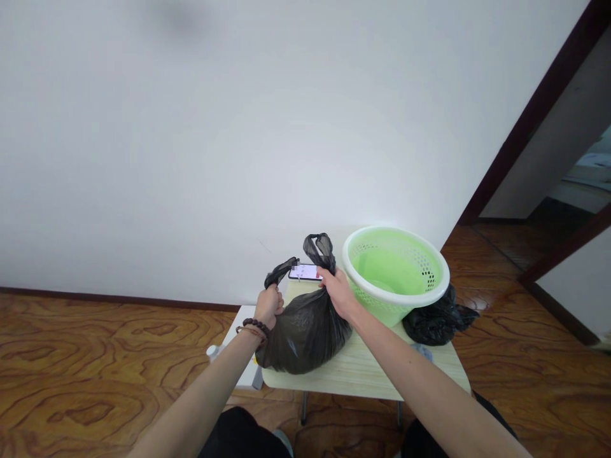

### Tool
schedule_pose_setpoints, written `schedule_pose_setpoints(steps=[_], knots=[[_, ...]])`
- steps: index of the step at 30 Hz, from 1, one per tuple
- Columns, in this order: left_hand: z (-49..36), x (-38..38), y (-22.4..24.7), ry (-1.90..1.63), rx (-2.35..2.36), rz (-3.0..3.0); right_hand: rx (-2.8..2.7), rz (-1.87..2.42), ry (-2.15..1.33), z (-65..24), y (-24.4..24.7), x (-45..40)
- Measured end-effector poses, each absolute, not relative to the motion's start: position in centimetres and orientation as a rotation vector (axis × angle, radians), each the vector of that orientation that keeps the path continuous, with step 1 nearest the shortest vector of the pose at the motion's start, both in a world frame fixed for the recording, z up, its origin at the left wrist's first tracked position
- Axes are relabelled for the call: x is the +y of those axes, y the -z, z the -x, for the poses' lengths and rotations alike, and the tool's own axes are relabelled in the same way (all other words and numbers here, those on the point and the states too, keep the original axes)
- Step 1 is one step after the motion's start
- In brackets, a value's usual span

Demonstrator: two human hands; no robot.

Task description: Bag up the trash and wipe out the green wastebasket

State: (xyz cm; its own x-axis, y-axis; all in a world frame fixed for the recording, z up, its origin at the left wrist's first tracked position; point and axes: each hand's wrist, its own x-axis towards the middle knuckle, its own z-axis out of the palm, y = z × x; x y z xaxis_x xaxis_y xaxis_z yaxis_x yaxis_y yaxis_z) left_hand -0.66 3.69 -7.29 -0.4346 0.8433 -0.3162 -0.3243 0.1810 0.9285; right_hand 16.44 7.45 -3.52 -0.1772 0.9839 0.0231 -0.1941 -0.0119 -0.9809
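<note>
A full black plastic bag (305, 334) rests on the left part of a small light-wood table (372, 375). My left hand (270, 304), with bracelets at the wrist, is closed round the bag's left handle, whose end sticks up above the fist. Around the neck of the right handle, my right hand (337, 289) is closed, with a loop standing above it. Just behind the bag lies a phone (305, 272) with its screen lit, partly covered by the right fingers.
A green basket with a white rim (446, 277) stands at the table's right. Beside it lies another black bag (432, 321). A white box (245, 315) is left of the table, and a wall (286, 127) rises behind.
</note>
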Motion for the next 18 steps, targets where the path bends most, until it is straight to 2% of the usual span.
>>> schedule_pose_setpoints(steps=[3,11,18], knots=[[0.1,3.5,7.3,-1.354,1.483,-0.614,-1.353,0.935,-1.365,-16.1,2.7,7.1],[-2.0,3.0,5.3,-0.924,1.468,-1.054,-1.742,0.791,-1.617,-14.9,-0.6,7.3],[-2.8,1.6,3.3,-0.78,1.281,-1.46,-2.024,0.863,-1.421,-14.7,-2.2,7.6]])
